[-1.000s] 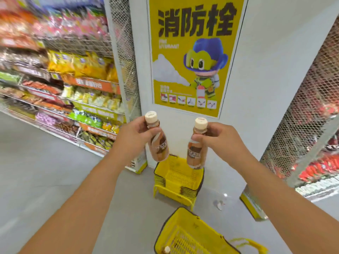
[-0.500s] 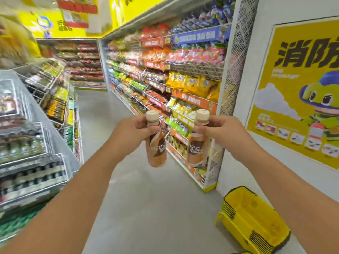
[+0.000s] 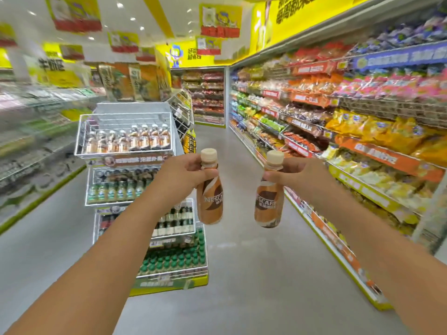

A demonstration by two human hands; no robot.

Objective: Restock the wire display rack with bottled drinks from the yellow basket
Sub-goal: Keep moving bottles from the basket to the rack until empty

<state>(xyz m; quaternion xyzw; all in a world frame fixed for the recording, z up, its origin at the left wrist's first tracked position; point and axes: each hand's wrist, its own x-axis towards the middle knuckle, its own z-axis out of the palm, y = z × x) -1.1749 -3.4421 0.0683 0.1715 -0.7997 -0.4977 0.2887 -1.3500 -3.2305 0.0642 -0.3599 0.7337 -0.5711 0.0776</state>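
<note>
My left hand (image 3: 180,174) grips a brown Nescafe bottle (image 3: 210,201) by its neck, just under the cream cap. My right hand (image 3: 298,176) holds a second brown Nescafe bottle (image 3: 269,204) the same way. Both bottles hang upright at chest height, a short gap between them. The wire display rack (image 3: 125,153) stands ahead and to the left. Its top basket holds a row of similar brown bottles (image 3: 130,140) with free room behind them. The yellow basket is out of view.
Lower rack tiers hold green-capped bottles (image 3: 174,259) and dark bottles (image 3: 176,221). Long snack shelves (image 3: 362,131) line the right side of the aisle. Grey floor (image 3: 242,274) runs between rack and shelves. Blurred shelving (image 3: 29,141) lies at far left.
My view has swung left, away from the yellow poster and the baskets, down the aisle to the wire rack. Both hands still hold their bottles, now slightly farther apart.
</note>
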